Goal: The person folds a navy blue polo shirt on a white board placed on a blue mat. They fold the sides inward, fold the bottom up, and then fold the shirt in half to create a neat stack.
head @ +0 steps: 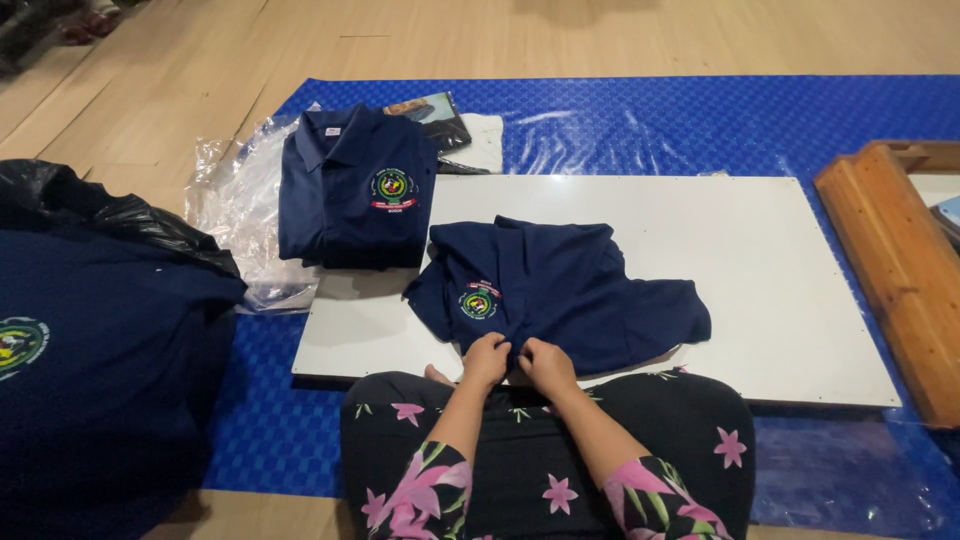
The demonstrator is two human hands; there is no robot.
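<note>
Gripping the near hem of the navy shirt (560, 290), both the left hand (486, 358) and right hand (547, 364) pinched cloth; it lay crumpled on the white board (760, 260), collar seemingly pointing away, long axis crosswise.

A floor-level garment packing spot

We see a wooden floor (180, 70) covered by a blue mat (700, 120), a white board as surface (760, 260), folded navy polo shirts (355, 190), clear plastic bags (235, 210) and a black sack (90, 210) of more shirts.
</note>
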